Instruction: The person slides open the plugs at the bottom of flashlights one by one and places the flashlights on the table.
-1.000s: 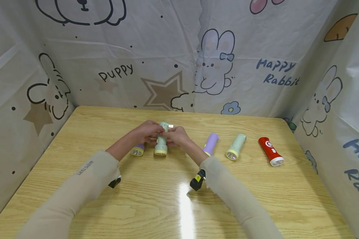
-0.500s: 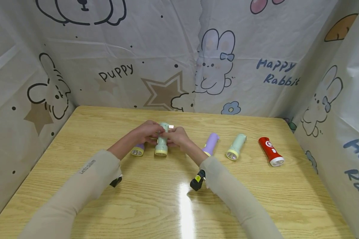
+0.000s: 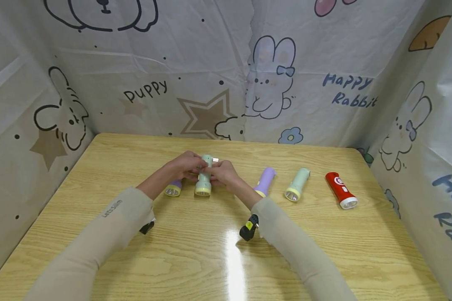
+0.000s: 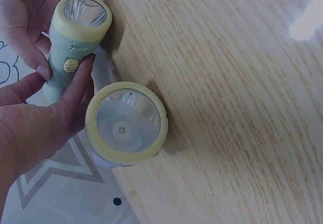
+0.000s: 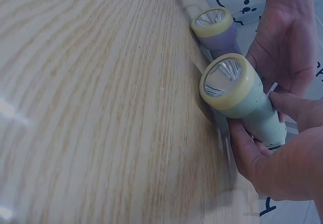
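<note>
Both of my hands hold a mint-green flashlight with a pale yellow head ring, near the back of the table. My left hand grips its body from the left; in the left wrist view its fingers lie beside the yellow ridged switch. From the right, my right hand holds the same body between thumb and fingers, as the right wrist view shows. A small pale tab juts from the tail end. The lens faces toward me. Just left, partly hidden by my left hand, lies a purple flashlight.
To the right on the wooden table lie another purple flashlight, partly behind my right wrist, a second mint-green one and a red one with a white head. Printed cloth walls the back and sides.
My left forearm has shifted slightly to the right. Both hands keep their hold on the mint-green flashlight, which stays in nearly the same place.
</note>
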